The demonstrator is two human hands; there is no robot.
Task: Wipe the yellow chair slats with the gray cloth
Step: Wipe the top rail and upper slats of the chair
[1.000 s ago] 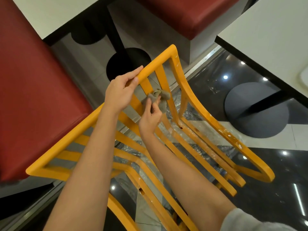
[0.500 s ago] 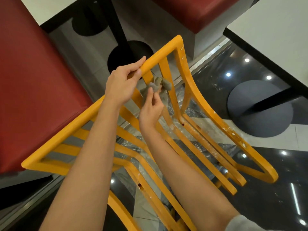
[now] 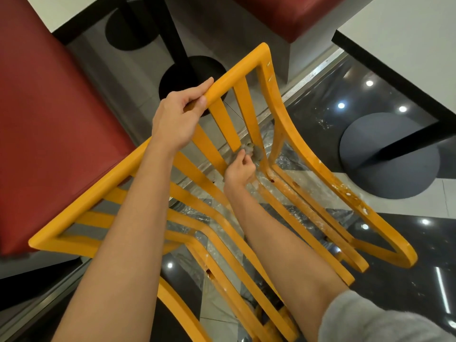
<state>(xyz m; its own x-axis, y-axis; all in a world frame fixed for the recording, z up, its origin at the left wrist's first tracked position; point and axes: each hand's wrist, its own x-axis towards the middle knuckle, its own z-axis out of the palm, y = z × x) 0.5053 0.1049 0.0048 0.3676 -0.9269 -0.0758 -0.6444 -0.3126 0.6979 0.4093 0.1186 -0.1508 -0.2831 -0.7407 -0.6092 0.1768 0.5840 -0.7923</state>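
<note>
The yellow slatted chair (image 3: 291,119) is tilted toward me, its back slats running up to the top rail. My left hand (image 3: 176,117) grips that top rail near its middle. My right hand (image 3: 239,169) reaches between the slats and pinches the bunched gray cloth (image 3: 254,151), which is wrapped around the lower part of one back slat, close to where the back meets the seat. White specks and worn spots show on the right side rail and on the seat slats.
A red padded bench (image 3: 54,124) lies to the left and another red seat (image 3: 291,13) at the top. White tables (image 3: 399,45) stand on dark round bases (image 3: 387,156). The floor is glossy black and white tile with light reflections.
My right hand has slid the cloth down the slat from near the top rail toward the seat. The left hand keeps its grip on the rail.
</note>
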